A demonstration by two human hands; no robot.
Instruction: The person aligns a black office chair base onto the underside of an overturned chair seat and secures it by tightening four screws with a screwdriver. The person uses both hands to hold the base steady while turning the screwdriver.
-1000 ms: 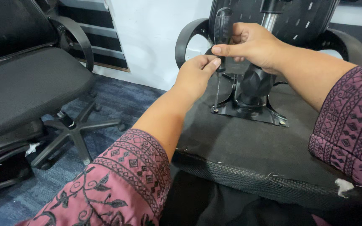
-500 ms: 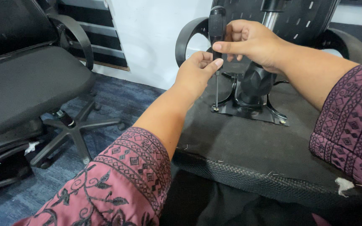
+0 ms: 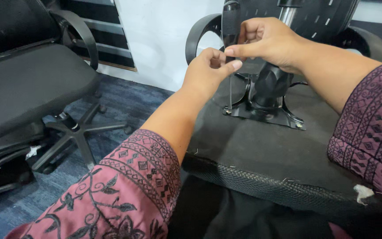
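From the head camera, the only view there is, both hands meet around a screwdriver that stands nearly upright over an upturned chair seat. The right hand pinches the tool between thumb and forefinger just where the ribbed black handle ends. The left hand is curled in from below, its fingertips pressed together on the thin steel shaft. The tip rests at the near left corner of the black metal mounting plate, which lies flat on the seat's underside. Whether it sits in a screw head is too small to tell. By my reading the step in hand is working a fastener at that corner. It calls for keeping the shaft plumb and the tip seated while the handle is turned, since a slim shaft like this could easily skate off the painted plate. The seat's underside is a dull, felt-like black board with a woven mesh edge (a few staples and a scrap of white stuffing show along it). From the plate rises a bulky, faceted black plastic housing with a chrome column above. Curved armrests flank it. To the left stands a second office chair on blue-grey carpet.
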